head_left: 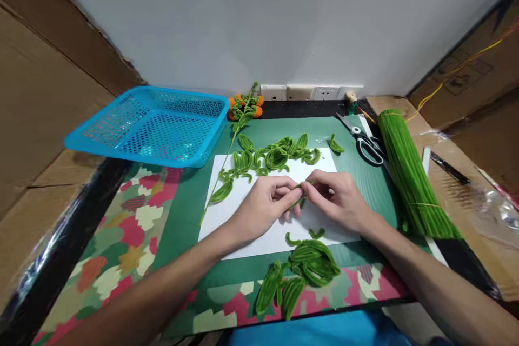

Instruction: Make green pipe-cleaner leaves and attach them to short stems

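Observation:
My left hand [265,206] and my right hand [338,200] meet over a white sheet [243,211] at the middle of the table. Both pinch one short green pipe cleaner piece [299,201] between their fingertips. Beyond the hands lies a scatter of bent green pipe cleaner leaves [275,155]. In front of my hands sits a second pile of green leaf loops [302,273]. A long green stem with leaves [221,184] lies at the sheet's left edge, running up to orange and green flowers [245,107].
A blue plastic basket [152,124] stands tilted at the back left. Scissors [365,143] lie at the back right beside a thick bundle of straight green pipe cleaners [409,173]. A green mat [365,178] and patterned cloth [121,238] cover the table. Cardboard walls flank both sides.

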A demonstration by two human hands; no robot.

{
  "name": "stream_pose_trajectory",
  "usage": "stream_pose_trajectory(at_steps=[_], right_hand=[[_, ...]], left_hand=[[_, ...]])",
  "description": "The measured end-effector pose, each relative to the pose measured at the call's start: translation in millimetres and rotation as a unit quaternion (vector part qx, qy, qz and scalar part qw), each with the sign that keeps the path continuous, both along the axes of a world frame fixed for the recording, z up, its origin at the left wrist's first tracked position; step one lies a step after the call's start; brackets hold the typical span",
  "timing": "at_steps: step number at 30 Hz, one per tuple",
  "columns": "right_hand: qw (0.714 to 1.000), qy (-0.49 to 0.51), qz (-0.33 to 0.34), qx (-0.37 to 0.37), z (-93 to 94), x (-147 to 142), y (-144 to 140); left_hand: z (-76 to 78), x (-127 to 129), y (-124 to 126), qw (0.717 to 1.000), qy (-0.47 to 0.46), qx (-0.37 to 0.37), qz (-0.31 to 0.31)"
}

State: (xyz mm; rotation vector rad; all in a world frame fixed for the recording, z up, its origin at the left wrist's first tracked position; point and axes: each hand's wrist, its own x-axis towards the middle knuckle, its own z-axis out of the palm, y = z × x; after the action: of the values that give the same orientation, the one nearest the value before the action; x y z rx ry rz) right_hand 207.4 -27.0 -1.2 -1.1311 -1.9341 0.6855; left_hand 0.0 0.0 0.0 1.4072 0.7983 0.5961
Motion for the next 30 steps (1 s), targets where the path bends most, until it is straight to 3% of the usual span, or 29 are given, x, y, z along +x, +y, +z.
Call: stream_pose_trajectory(at_steps=[7, 9, 14, 17, 23, 27, 30], right_hand=[[0.975, -0.118, -0.031, 0.186, -13.1, -8.4, -3.3], [0.978, -0.121, -0.026, 0.167, -12.5, -8.4, -3.6], [1.0, -0.018, -0.015, 0.009, -8.2, -6.0, -1.9], [1.0, 0.008, -0.029, -0.002, -10.0, -6.3, -0.9], [0.99, -0.064, -0.06, 0.108, -16.0, -6.4, -1.5], [0.967, -0.145, -0.047, 0.203, -18.2, -7.9, -2.4], [0.952, -0.195, -0.046, 0.232, -20.1, -10.4, -2.7]], left_hand=[[1.4, 1.9, 0.0, 0.999, 0.026, -0.017, 0.011], [2.3, 2.3, -1.5, 0.999, 0.037, -0.017, 0.017], [1.2, 2.7, -2.8, 0.999, 0.006, -0.027, 0.025], [-0.4, 2.8, -2.3, 0.999, -0.019, -0.034, 0.021], [-0.1, 3.3, -3.9, 0.999, -0.009, -0.029, 0.016], [1.9, 3.0, -5.9, 0.999, 0.02, -0.036, 0.016], [2.0, 3.1, -6.7, 0.999, 0.039, -0.027, 0.021]])
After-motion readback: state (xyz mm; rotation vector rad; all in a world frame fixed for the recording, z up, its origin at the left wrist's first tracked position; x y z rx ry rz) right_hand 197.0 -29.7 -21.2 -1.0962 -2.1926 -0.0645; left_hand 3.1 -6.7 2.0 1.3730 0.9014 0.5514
